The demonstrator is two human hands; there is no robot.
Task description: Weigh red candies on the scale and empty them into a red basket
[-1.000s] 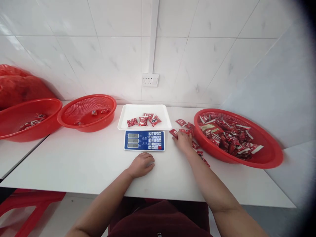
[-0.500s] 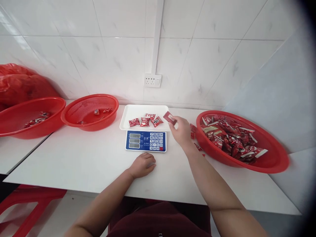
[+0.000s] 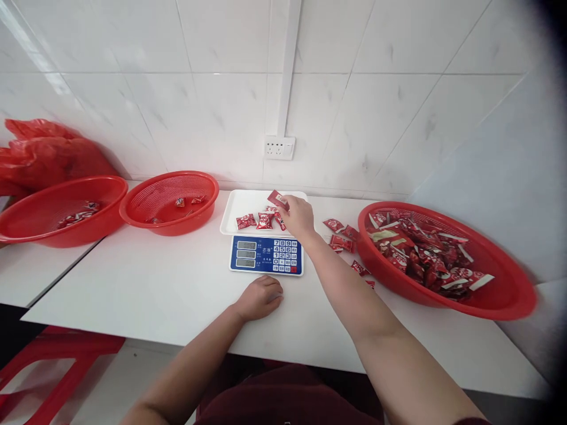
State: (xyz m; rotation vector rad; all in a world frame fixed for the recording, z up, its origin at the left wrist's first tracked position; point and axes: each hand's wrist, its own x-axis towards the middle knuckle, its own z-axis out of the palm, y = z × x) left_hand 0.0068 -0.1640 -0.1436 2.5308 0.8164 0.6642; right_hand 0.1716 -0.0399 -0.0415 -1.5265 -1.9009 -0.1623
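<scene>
My right hand (image 3: 299, 217) is closed on a small red packet (image 3: 276, 198), pinched by one end above the white tray (image 3: 234, 203) of a digital scale (image 3: 266, 256). Several puffed red-and-white packets (image 3: 265, 221) lie on that tray, some partly hidden by the hand. In front of the blue keypad panel, my left hand (image 3: 259, 298) rests on the table with its fingers curled in, and nothing shows in it. The scale's display digits are too faint to read.
A large red basket (image 3: 516, 295) heaped with packets stands at the right. Several loose packets (image 3: 342, 242) lie beside it. Two red baskets, one a colander (image 3: 190, 221) and one a basin (image 3: 106, 227), hold a few packets at left, near a red plastic bag (image 3: 48, 153).
My right hand has moved left with the packet, from the tray's right edge to over the tray. The loose packets by the right basket show more now. My left hand stays put.
</scene>
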